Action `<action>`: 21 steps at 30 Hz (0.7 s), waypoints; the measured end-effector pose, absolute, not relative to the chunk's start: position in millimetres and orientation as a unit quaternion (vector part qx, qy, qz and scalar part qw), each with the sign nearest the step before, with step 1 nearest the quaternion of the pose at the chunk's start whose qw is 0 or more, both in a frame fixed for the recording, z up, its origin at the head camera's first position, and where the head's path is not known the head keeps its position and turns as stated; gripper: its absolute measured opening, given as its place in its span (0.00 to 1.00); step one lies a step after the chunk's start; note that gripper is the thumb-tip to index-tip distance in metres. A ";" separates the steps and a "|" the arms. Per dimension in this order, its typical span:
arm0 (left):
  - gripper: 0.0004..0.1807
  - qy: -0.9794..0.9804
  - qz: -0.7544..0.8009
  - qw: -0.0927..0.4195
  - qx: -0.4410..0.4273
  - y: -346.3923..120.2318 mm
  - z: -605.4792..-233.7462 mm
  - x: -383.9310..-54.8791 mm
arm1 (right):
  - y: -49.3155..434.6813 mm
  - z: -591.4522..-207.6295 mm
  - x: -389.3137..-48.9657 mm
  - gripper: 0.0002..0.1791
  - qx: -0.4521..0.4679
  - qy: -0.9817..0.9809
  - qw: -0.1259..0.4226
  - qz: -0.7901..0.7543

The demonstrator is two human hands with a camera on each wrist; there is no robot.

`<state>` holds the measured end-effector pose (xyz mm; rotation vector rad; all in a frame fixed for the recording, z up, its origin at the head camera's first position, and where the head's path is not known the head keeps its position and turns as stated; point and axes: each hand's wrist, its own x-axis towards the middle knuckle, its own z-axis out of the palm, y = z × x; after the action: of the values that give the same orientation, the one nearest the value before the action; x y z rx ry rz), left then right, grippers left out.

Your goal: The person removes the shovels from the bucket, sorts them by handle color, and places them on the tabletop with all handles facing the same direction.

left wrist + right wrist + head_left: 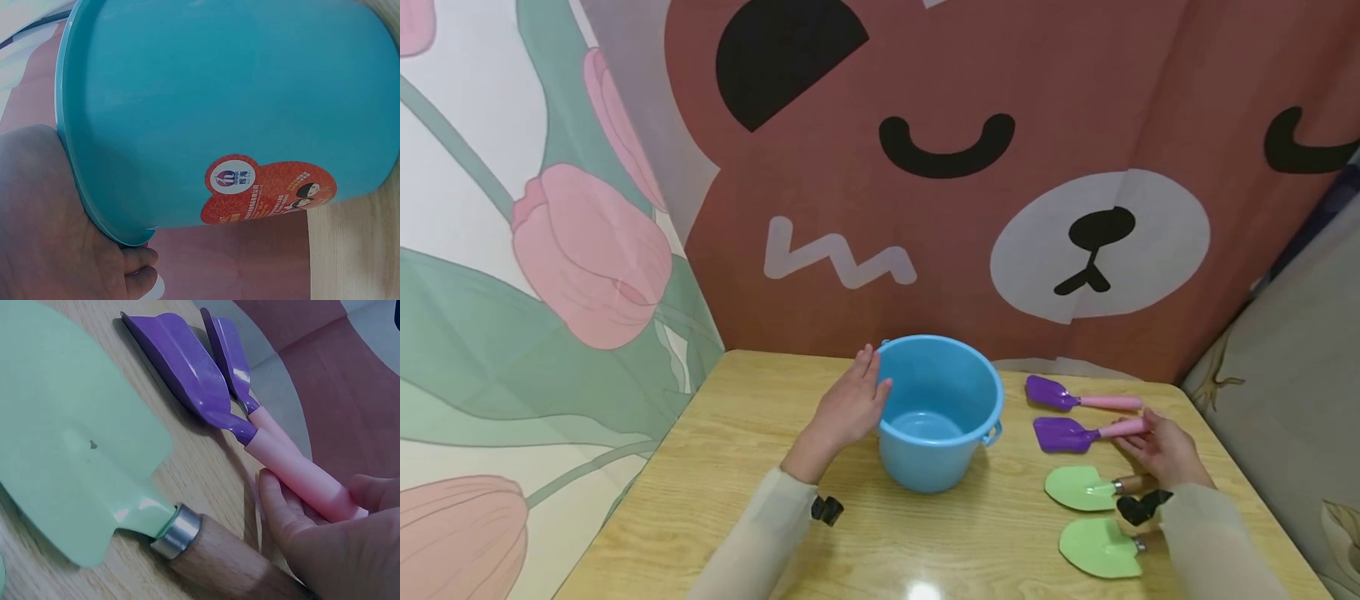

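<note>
A light blue bucket (927, 462) stands upright on the table, its side and red sticker (269, 190) large in the left wrist view. My left hand (850, 404) rests against the left of the bucket's rim with its fingers fairly straight. At the right, my right hand (1172, 450) pinches the pink handle (300, 472) of the nearer purple toy shovel (1066, 435) between thumb and fingers. Just behind it lies a second purple shovel (1051, 392), also pink-handled. Below the right hand lies a green trowel (1081, 488) with a wooden handle (231, 559).
Another green trowel (1099, 547) lies nearer the front of the wooden table (760, 392). Behind the table hangs a brown bear-print cloth (955, 250). A tulip-print cloth (595, 258) covers the left side.
</note>
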<state>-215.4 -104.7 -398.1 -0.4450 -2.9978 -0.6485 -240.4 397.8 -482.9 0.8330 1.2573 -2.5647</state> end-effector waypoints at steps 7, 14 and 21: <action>0.38 -0.968 -0.204 0.016 -0.144 -104.0 -395.1 -215.0 | 396.0 -484.0 -241.2 0.36 0.277 0.406 0.085 -0.867; 0.38 -0.969 -0.196 0.018 -0.148 -103.8 -395.0 -216.8 | 392.7 -483.5 -244.4 0.34 0.328 0.428 0.063 -0.840; 0.37 -0.967 -0.206 0.013 -0.149 -104.1 -394.9 -217.6 | 390.4 -482.8 -245.2 0.21 0.344 0.486 0.034 -0.803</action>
<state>-217.6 -104.1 -394.9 -0.4641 -3.0124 -0.6416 -245.2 390.4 -482.8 1.0585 1.4934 -2.4693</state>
